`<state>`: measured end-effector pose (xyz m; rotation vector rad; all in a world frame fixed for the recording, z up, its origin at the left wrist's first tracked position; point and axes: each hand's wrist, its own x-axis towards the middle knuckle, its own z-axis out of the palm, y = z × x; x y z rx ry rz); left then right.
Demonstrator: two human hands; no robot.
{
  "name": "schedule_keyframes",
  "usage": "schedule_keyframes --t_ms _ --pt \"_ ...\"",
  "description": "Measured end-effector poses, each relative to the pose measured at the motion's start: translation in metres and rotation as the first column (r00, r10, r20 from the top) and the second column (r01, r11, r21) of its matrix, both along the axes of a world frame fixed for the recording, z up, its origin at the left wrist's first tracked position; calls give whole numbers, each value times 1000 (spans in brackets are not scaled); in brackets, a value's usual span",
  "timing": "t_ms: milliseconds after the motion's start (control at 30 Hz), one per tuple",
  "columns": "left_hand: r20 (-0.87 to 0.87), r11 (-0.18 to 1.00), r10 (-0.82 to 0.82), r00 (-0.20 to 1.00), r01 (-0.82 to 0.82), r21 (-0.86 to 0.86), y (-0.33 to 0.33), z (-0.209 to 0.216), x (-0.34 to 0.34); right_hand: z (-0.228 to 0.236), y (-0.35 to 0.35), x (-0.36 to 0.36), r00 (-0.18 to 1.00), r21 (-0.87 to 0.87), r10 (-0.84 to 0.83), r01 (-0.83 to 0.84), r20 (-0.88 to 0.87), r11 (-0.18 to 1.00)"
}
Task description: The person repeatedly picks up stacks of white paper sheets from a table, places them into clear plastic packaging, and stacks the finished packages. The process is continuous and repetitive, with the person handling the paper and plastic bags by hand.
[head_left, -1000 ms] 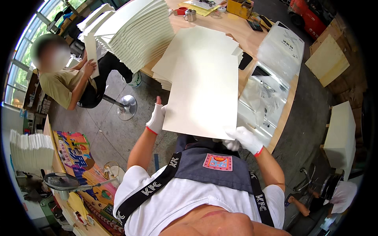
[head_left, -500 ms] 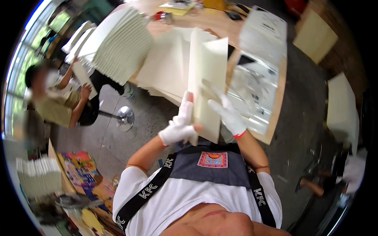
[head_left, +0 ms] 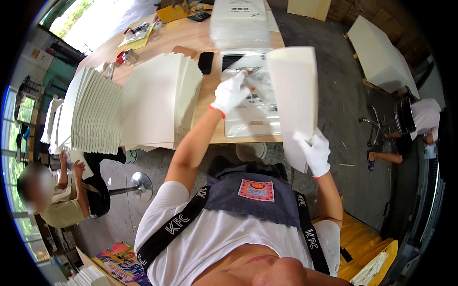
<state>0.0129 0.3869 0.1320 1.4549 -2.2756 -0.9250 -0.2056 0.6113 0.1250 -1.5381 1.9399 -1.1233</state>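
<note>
My right hand (head_left: 313, 153), in a white glove, grips the lower right edge of a folded cream paper sheet (head_left: 296, 95). The sheet is held tall and narrow off the table's right edge. My left hand (head_left: 233, 93), gloved with thumb and forefinger tips bare, lies over a pile of clear plastic bags (head_left: 250, 129) with dark print. Its thumb and forefinger are apart. Whether they touch the top bag is hard to make out. Left of the bags sits a stack of flat cream sheets (head_left: 148, 100).
A tall pile of folded cream sheets (head_left: 93, 114) stands at the table's left. More wrapped bags (head_left: 240, 24) lie at the back, with a black phone (head_left: 205, 63) near them. A person (head_left: 67, 195) works at left; another (head_left: 424, 119) sits at right. A stool base (head_left: 141, 186) stands on the floor.
The folded sheet has moved right, from between both hands into my right hand alone. My left hand has left it and reached over the plastic bags. The view has turned rightward.
</note>
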Motion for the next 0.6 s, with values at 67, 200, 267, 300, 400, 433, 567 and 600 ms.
schedule_keyframes --t_ms 67,200,267,300,400,433,567,600 --pt "-500 976 -84 862 173 134 -59 -55 -3 -27 9 -4 967 -65 69 -88 -246 994" --pt "-804 903 149 576 252 348 -70 -30 -16 -50 -1 3 836 122 125 -71 -534 990" --pt "-839 909 72 540 310 278 -45 1 -20 -73 -13 0 748 91 93 -43 -658 995" --pt "-870 885 41 491 386 260 -32 8 -17 -78 -21 -2 736 106 124 -71 -666 992" --pt "-597 876 -331 731 473 94 17 -1 -12 -65 -37 0 706 379 332 -97 -625 920" --pt "-514 863 -468 719 497 -89 33 -11 -8 -49 -43 -3 818 467 361 -131 -447 875" --pt "-252 812 -456 854 283 -511 93 -66 17 -61 -57 -31 511 265 57 -533 858 804" --pt "-246 738 -563 789 345 -580 96 -66 26 -59 -61 -30 393 241 -28 -506 919 828"
